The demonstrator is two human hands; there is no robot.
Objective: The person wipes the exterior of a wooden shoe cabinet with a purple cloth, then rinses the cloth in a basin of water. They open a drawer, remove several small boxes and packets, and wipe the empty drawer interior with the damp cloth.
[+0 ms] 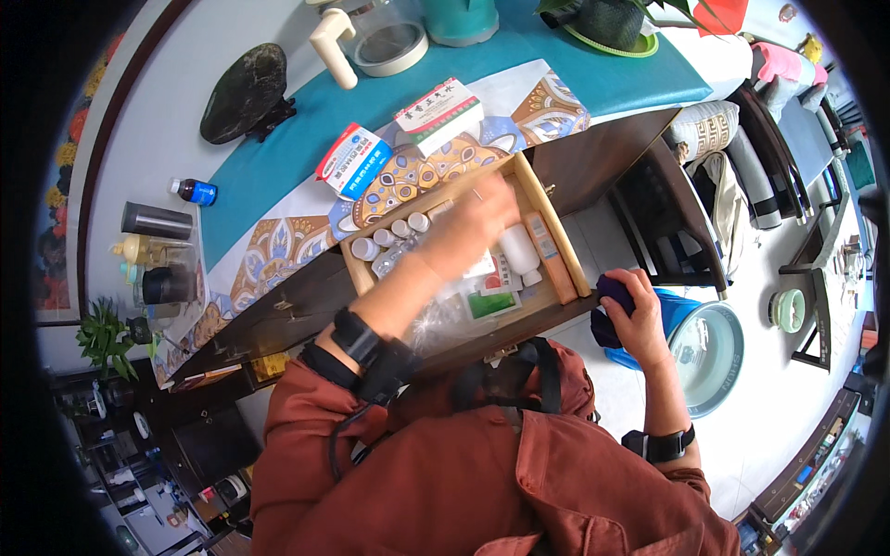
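Observation:
An open wooden drawer (546,208) juts out from the cabinet in front of me. My left hand (480,219) is over its far part, blurred, fingers bent downward; a thin pale edge shows by the fingers, and I cannot tell whether it is held. White-capped bottles (365,249) stand in the drawer's left corner. Right of the hand lie a white plastic bottle (520,254) and a long orange box (548,257). Clear plastic bags (445,320) and a green packet (492,304) fill the near side. Beyond the drawer's right corner, my right hand (636,309) grips a dark purple cloth (614,295).
Two medicine boxes, one blue and white (356,161), one green and white (441,115), sit on the cabinet top behind the drawer. A glass jug (382,42) and a dark stone ornament (247,94) stand farther back. A blue bucket (709,361) holding water is at right.

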